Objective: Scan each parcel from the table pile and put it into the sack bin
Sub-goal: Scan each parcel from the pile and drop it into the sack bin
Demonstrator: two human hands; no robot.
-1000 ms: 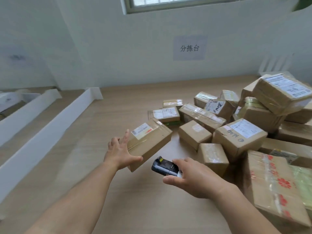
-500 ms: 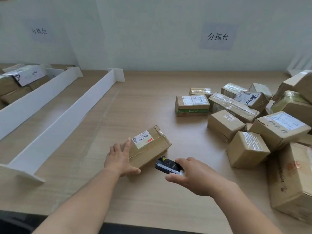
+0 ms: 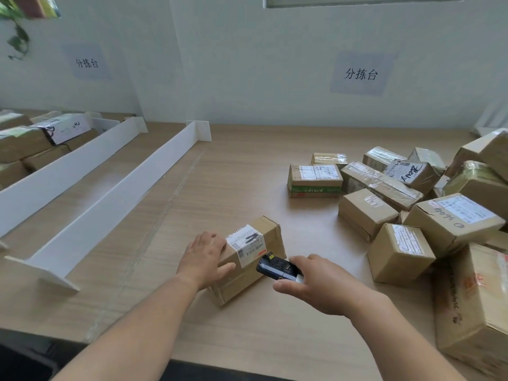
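Pulled nearer, the parcel is clasped steady by the left hand (label exposed) for the scanner in the right hand's closed grip.

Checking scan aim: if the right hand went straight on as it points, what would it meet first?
Likely the parcel held by the left hand, scanner tip first, near its label.

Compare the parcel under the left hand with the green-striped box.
The held parcel sits apart from the pile, gripped by the left hand; the green-striped box lies untouched beside other parcels. The held parcel's sides are plain brown; the box's side has a green band. The parcel's label wraps over an edge; the box's lies flat on top. Both are brown cardboard with white labels.
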